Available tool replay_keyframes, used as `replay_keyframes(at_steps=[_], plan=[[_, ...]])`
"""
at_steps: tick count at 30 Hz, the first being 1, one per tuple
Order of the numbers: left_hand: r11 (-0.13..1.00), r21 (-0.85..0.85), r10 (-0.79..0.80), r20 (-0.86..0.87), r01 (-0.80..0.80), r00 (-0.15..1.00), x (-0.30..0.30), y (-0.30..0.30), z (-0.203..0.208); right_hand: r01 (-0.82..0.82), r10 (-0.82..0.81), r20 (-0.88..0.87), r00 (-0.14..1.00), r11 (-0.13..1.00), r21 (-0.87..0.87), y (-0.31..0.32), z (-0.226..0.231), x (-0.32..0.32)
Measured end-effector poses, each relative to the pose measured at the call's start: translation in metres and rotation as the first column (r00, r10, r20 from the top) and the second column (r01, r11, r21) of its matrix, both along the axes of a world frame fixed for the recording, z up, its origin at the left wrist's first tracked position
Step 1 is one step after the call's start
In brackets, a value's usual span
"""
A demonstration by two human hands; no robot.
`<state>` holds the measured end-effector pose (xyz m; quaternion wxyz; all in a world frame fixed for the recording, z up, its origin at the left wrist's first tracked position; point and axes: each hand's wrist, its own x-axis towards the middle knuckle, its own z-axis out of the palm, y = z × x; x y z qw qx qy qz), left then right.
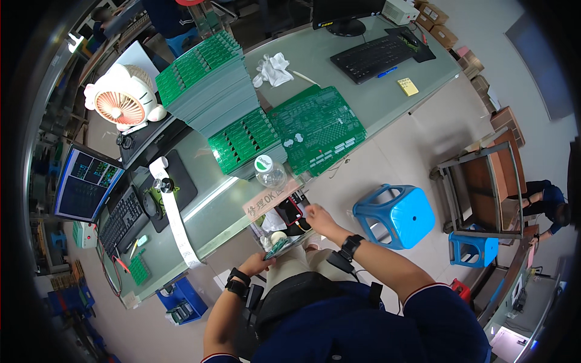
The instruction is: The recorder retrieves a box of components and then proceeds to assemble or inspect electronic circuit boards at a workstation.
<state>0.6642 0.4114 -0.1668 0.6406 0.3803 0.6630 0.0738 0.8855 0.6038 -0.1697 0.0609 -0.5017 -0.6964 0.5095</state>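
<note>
An open drawer (259,233) under the table edge sits in front of me. In it lie a dark phone-like device with a red edge (291,210), a round cream-coloured thing (278,237) and other small items. My left hand (255,264) is closed at the drawer's near left corner, against a small green-and-white item (277,247) whose kind I cannot make out. At the drawer's right side, my right hand (321,220) has its fingers curled; what they hold, if anything, is hidden. A clear jar with a green-and-white lid (270,174) stands on the table just above.
Tall stacks of green circuit boards (200,66) and larger boards (321,130) cover the table's middle. A fan (121,100), monitor (88,181) and keyboard (123,219) stand left. A blue stool (396,216) is on the floor to my right. Another person (551,202) works at far right.
</note>
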Motion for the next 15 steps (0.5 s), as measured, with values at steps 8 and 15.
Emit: replay_keyframes(at_steps=[8, 15], plan=[[1.0, -0.023, 0.007, -0.025, -0.007, 1.0, 0.004, 0.002, -0.008, 0.055, -0.061, -0.008, 0.998, 0.941, -0.334, 0.003, -0.045, -0.044], [0.998, -0.066, -0.014, -0.036, 0.012, 0.999, 0.005, 0.008, 0.001, 0.409, -0.65, 0.025, 0.76, 0.447, -0.795, -0.001, -0.043, -0.047]])
